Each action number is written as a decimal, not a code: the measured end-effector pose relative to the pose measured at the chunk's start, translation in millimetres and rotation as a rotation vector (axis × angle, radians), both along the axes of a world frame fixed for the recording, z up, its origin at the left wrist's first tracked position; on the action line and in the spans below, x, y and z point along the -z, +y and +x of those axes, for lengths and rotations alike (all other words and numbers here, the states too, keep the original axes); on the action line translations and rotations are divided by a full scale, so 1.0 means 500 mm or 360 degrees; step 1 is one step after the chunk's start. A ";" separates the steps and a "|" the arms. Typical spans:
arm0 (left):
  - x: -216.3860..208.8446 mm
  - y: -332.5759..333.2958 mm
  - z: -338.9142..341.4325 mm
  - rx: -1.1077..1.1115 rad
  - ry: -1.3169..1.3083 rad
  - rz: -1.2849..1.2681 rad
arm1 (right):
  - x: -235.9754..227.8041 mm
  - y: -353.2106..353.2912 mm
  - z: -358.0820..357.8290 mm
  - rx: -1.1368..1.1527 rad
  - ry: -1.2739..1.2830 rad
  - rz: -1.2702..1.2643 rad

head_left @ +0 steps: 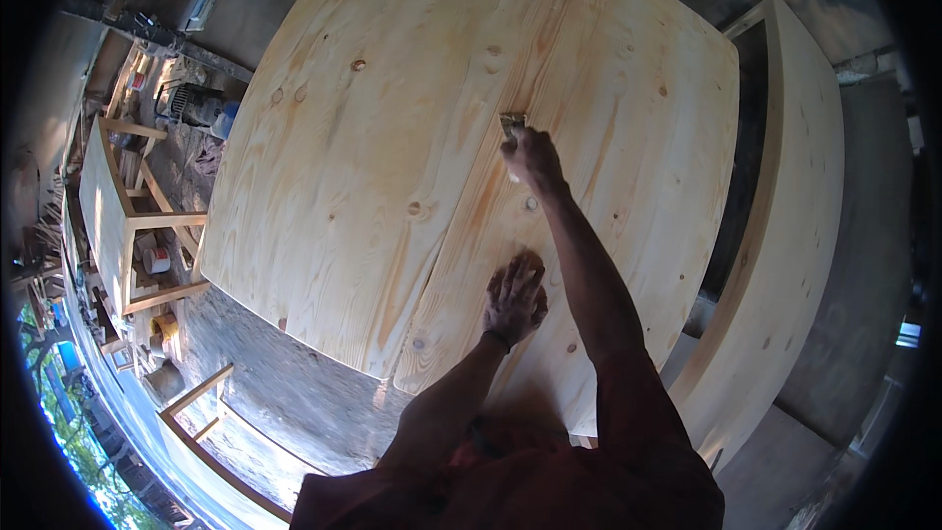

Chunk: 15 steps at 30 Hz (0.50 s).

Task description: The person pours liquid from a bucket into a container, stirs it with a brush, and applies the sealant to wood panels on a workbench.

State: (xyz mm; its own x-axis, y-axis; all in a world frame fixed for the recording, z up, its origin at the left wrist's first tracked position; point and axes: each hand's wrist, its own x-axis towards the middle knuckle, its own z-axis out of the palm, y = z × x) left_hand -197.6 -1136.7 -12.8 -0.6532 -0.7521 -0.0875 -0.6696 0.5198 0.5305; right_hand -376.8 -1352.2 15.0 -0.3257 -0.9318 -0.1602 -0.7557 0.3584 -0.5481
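A broad pale wooden panel (392, 137) with knots and a long seam lies in front of me. Near the seam, my right hand (535, 159) is closed around a putty knife (512, 124), its flat blade against the wood. Lower and nearer to me, my left hand (512, 296), whitened with dust or filler, curls down over the panel. Something brownish shows around its fingertips, too covered to name. A dark band circles the left wrist. Round grey filled spots, such as the spot (531, 204), dot the boards.
To the right stands another long wooden panel (800, 206) with a raised edge, a dark gap between. On the left are a wooden frame (132, 226), a white bucket (156, 260), a yellow container (163, 326) and a motor-like machine (191, 103). Another frame (201, 422) lies lower left.
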 end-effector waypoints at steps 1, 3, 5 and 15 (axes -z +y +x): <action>-0.003 -0.001 -0.001 -0.0017 -0.0007 0.0049 | 0.004 0.012 0.028 -0.0029 0.0092 0.0096; -0.005 -0.012 0.003 -0.0027 0.0009 0.0080 | 0.017 0.039 0.058 -0.0137 0.0179 0.0195; -0.005 -0.012 0.006 -0.0040 0.0049 0.0065 | 0.000 0.038 0.047 -0.0208 0.0113 0.0239; -0.016 -0.017 0.001 -0.0027 0.0051 0.0132 | 0.015 0.042 -0.023 -0.0404 0.0121 0.0398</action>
State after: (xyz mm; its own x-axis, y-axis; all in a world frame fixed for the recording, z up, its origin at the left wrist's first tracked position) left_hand -196.9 -1145.1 -5.0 -0.6438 -0.7543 -0.1289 -0.6598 0.4618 0.5927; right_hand -388.2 -1331.0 7.3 -0.1090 -0.9195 -0.3777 -0.8729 0.2703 -0.4062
